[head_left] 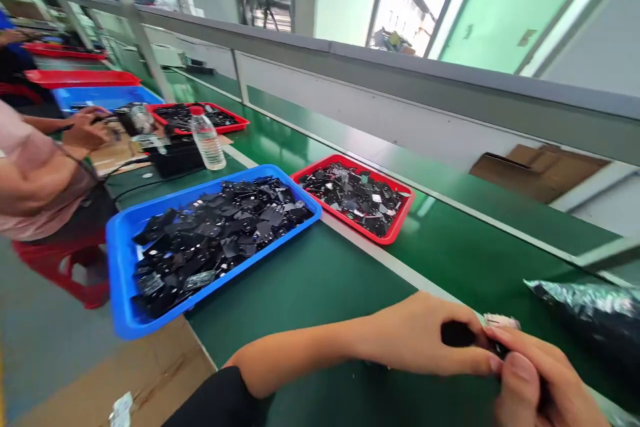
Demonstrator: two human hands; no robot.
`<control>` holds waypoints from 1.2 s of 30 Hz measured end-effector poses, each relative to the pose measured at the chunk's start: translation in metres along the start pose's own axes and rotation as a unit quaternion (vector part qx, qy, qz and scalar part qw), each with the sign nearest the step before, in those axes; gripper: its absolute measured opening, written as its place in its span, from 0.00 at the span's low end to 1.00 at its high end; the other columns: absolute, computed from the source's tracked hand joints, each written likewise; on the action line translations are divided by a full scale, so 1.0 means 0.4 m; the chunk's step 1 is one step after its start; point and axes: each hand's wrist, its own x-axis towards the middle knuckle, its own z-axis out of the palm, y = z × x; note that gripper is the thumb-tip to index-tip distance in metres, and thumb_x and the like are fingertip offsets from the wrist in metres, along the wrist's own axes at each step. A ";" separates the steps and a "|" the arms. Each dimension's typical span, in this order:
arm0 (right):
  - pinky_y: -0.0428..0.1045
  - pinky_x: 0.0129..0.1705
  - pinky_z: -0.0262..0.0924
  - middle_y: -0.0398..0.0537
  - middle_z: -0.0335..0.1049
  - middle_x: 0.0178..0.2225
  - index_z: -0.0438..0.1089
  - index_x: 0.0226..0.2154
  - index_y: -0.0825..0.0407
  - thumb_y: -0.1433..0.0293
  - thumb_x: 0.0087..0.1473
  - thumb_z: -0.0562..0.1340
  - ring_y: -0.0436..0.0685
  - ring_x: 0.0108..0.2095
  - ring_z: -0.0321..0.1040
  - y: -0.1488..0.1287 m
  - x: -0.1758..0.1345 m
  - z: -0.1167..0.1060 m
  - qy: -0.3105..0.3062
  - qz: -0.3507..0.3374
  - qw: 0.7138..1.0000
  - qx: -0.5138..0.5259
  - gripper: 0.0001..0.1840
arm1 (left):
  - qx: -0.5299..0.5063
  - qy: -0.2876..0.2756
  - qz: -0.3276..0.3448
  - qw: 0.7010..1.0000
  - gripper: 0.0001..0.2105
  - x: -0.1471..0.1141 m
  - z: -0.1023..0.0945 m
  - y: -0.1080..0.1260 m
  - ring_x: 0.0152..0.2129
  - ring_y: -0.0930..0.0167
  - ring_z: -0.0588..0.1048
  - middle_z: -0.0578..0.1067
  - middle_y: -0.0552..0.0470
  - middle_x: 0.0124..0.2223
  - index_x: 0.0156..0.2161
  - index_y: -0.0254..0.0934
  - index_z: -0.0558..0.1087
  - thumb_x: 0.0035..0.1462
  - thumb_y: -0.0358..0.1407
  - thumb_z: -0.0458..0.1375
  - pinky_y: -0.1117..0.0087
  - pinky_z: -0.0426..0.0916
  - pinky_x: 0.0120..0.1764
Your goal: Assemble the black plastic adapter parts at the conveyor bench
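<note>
My left hand (425,333) reaches in from the bottom, its thumb and fingers pinched on a small black piece (499,349). My right hand (547,373), at the lower right, grips the same piece from the other side, so the two hands meet fingertip to fingertip. Most of the piece is hidden by the fingers. A pale pinkish bit (501,321) shows just behind the fingertips; whether it belongs to the piece I cannot tell. Left of my hands, a blue tray (114,273) holds a heap of flat black pieces. Behind it, a smaller red tray (400,223) holds mixed small parts.
A clear plastic bottle (207,140) stands behind the blue tray. At left, a co-worker's hands (90,130) work near another red tray (243,125). A shiny dark bag (595,320) lies at right on the green table (295,280). Cardboard (540,173) rests under the shelf.
</note>
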 end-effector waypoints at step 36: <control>0.54 0.31 0.65 0.52 0.64 0.37 0.63 0.48 0.53 0.76 0.50 0.54 0.57 0.36 0.64 -0.049 0.062 0.049 0.164 -0.026 0.985 -0.040 0.21 | -0.185 -0.025 -0.085 0.979 0.14 0.042 -0.010 0.009 0.15 0.78 0.66 0.66 0.57 0.20 0.31 0.35 0.66 0.52 0.45 0.58 0.80 0.53 0.16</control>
